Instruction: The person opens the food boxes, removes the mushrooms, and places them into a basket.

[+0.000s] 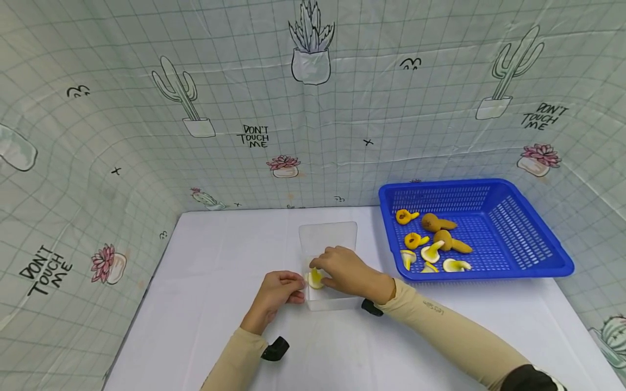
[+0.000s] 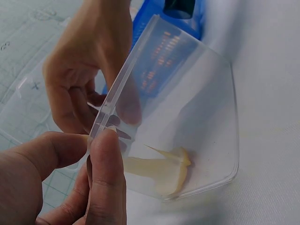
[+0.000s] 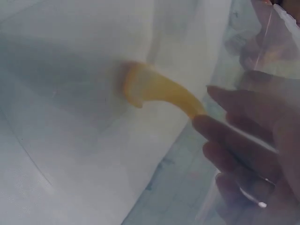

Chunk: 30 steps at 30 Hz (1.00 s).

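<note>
A clear plastic box (image 1: 331, 305) sits on the white table, its lid (image 1: 329, 234) folded back behind it. Inside lies one yellow-and-cream mushroom piece (image 2: 171, 172), its cap end down by the box wall. My left hand (image 1: 275, 296) pinches the left rim of the box between thumb and fingers. Reaching in from the right, my right hand (image 1: 349, 273) is over the box; in the right wrist view a fingertip (image 3: 202, 122) is at the stem's tip while the thumb stands apart from it.
A blue perforated basket (image 1: 489, 275) stands at the right, holding several yellow cut mushrooms (image 1: 431, 252) and two brown ones (image 1: 442, 239). Behind the table hangs a grid-patterned cloth (image 1: 332, 119) with cactus drawings. Black wrist cameras (image 1: 275, 348) hang below both forearms.
</note>
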### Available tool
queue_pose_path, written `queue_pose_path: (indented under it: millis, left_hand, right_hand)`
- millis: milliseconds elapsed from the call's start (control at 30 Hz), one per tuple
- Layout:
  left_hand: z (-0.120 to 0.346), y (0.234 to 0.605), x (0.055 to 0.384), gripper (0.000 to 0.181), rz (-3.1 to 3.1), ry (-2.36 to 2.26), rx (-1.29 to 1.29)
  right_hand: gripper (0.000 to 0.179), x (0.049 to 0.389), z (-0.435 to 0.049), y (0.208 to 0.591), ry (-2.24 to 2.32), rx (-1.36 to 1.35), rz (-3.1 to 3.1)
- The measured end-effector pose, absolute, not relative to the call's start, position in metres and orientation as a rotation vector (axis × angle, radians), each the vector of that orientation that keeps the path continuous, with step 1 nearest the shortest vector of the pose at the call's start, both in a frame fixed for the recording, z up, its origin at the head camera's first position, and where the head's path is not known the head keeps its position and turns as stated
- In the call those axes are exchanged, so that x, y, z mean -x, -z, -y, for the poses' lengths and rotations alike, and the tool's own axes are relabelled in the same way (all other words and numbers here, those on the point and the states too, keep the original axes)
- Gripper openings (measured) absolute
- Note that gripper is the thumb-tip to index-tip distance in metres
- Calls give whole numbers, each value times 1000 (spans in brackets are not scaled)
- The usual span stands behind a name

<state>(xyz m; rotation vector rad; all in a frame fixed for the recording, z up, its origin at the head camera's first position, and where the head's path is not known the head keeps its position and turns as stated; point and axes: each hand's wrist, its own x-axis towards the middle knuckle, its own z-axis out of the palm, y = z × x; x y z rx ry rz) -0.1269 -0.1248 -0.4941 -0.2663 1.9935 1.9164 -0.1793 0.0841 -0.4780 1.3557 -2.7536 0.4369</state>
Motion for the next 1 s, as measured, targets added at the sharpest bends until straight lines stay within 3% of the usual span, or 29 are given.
queue_pose_path:
  millis: [433,1000]
  left_hand:
    - [125,494,126,21,-1978,-1938,269]
    - [125,493,127,21,-1969,-1948,281]
  right_hand:
    - [39,174,-79,482,-178,-1371,2760]
    - [35,171,-85,487,-242,-1424,2564]
